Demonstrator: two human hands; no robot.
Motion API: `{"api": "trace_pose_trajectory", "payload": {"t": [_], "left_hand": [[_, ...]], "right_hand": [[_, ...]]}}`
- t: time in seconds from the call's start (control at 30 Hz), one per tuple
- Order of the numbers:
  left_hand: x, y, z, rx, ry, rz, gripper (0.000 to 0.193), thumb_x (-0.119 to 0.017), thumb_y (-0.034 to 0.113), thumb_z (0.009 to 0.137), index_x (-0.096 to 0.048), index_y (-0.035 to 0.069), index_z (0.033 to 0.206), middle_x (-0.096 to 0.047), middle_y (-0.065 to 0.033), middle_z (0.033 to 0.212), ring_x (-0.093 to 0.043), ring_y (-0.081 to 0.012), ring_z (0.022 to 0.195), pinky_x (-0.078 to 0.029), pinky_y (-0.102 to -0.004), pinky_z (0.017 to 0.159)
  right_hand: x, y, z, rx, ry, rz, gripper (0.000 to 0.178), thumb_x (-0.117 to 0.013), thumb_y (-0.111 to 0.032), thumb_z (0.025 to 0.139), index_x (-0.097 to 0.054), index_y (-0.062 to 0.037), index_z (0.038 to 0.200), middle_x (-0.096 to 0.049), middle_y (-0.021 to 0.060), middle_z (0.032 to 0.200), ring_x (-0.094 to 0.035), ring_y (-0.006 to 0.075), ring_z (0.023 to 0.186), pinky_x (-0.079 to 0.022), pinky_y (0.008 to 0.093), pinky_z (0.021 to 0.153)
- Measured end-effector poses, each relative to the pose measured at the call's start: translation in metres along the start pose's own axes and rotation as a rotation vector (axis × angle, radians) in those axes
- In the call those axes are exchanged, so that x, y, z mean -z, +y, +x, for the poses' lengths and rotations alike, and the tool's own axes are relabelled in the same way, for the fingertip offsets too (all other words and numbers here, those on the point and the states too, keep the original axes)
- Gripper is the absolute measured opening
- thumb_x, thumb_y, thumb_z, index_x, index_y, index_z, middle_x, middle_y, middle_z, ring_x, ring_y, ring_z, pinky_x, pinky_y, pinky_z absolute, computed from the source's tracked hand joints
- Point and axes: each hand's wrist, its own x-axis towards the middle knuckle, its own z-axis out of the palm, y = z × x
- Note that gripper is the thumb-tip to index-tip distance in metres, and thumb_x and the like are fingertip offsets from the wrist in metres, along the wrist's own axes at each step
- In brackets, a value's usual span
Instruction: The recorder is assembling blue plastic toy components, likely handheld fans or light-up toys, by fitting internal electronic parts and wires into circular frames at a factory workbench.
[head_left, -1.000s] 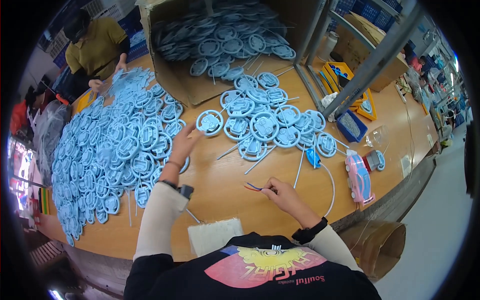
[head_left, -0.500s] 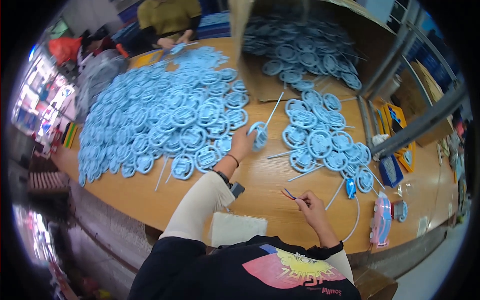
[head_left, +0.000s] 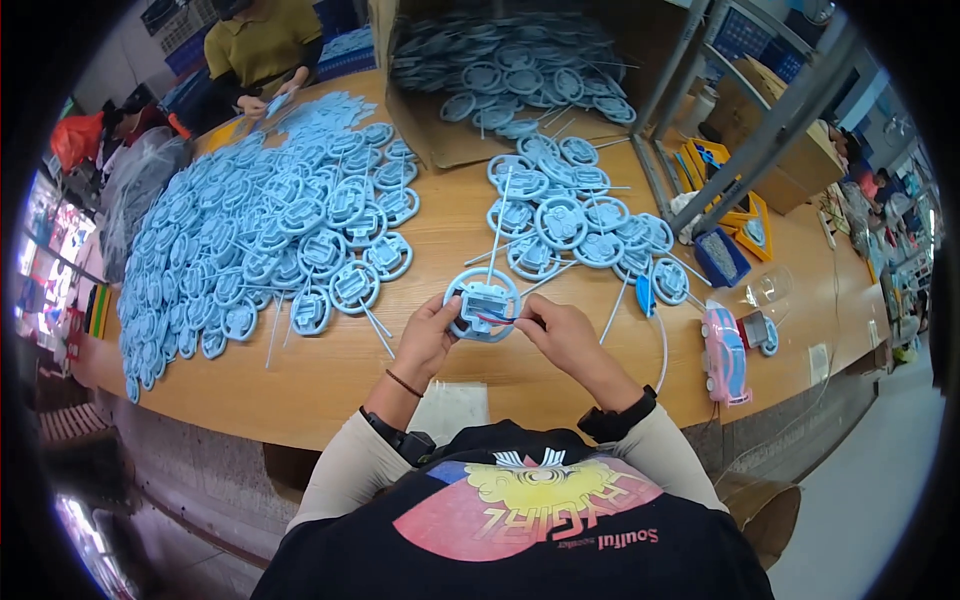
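In front of me, a light blue toy steering wheel (head_left: 478,297) with a thin stick pointing up is gripped at its left rim by my left hand (head_left: 428,338). The open rectangular recess in its middle faces up. A short pair of thin red and dark wires (head_left: 494,318) is pinched in my right hand (head_left: 562,338), and their ends lie over the recess. I cannot tell whether the wires touch the inside.
A large heap of blue wheels (head_left: 250,225) covers the table's left side; a smaller group (head_left: 558,222) lies right of centre. Behind stand a cardboard box (head_left: 428,142) full of wheels and a metal frame (head_left: 752,140). Rightward are a blue bin (head_left: 722,258) and a pink toy car (head_left: 724,352). Across sits another person (head_left: 262,48).
My left hand has brought the wheel from the heap's edge toward me and turned its recess up. My right hand has moved the wires left, to the wheel.
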Motion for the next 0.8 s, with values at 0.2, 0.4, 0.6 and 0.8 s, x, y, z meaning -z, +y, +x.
{"api": "trace_pose_trajectory", "payload": {"t": [0.2,0.4,0.6,0.8], "left_hand": [[0.002,-0.017,0.000,0.080,-0.142,-0.059,0.029,-0.048,0.019,0.091,-0.049,0.004,0.116,-0.057,-0.0055,0.107,-0.056,-0.0153,0.095,-0.047,-0.0320,0.084],[-0.003,-0.021,-0.001,0.087,-0.221,-0.053,0.031,-0.048,0.022,0.091,-0.048,0.005,0.117,-0.056,-0.0059,0.110,-0.055,-0.0174,0.099,-0.045,-0.0344,0.088],[-0.013,-0.007,-0.010,0.126,-0.258,-0.020,0.036,-0.044,0.029,0.093,-0.046,0.004,0.118,-0.055,-0.0084,0.113,-0.054,-0.0198,0.103,-0.045,-0.0371,0.091],[-0.019,-0.018,-0.008,0.268,-0.324,-0.117,0.046,-0.038,0.039,0.093,-0.037,0.009,0.128,-0.048,-0.0137,0.124,-0.051,-0.0276,0.110,-0.043,-0.0425,0.093]], "right_hand": [[0.012,0.000,-0.014,-0.008,-0.025,0.008,0.016,-0.059,-0.021,0.079,-0.053,-0.0064,0.080,-0.059,0.0129,0.066,-0.058,0.0325,0.065,-0.042,0.0405,0.056],[0.016,0.002,-0.024,0.008,0.001,-0.028,0.014,-0.059,-0.021,0.078,-0.053,-0.0076,0.079,-0.059,0.0123,0.067,-0.057,0.0333,0.066,-0.042,0.0418,0.056],[0.016,0.001,-0.029,0.099,0.065,0.098,0.014,-0.060,-0.020,0.077,-0.052,-0.0085,0.078,-0.059,0.0104,0.068,-0.058,0.0318,0.066,-0.043,0.0404,0.056],[0.009,0.013,-0.034,0.022,0.049,0.126,0.014,-0.061,-0.019,0.076,-0.052,-0.0072,0.078,-0.059,0.0103,0.069,-0.058,0.0308,0.067,-0.044,0.0397,0.057]]}}
